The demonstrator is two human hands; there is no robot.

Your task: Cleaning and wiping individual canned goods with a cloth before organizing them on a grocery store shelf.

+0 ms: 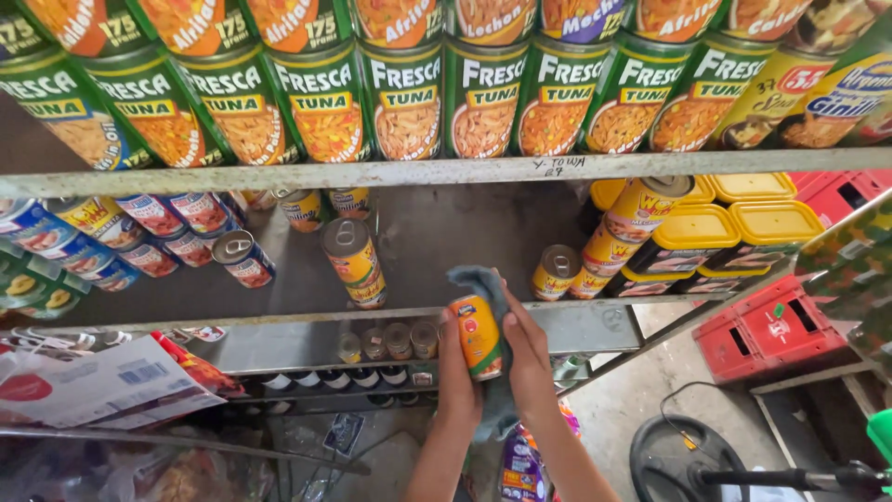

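I hold a small orange can [478, 336] in my left hand [457, 372], fingers wrapped round its side so it stays still. My right hand [526, 358] presses a grey cloth [483, 288] against its other side, fingers closed on the cloth. The can stands nearly upright in front of the metal shelf [307, 316], top end up and tipped a little left.

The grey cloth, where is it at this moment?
In the head view the grey cloth is near the centre, draped behind the small orange can, between the left hand and the right hand, just before the middle shelf's edge.
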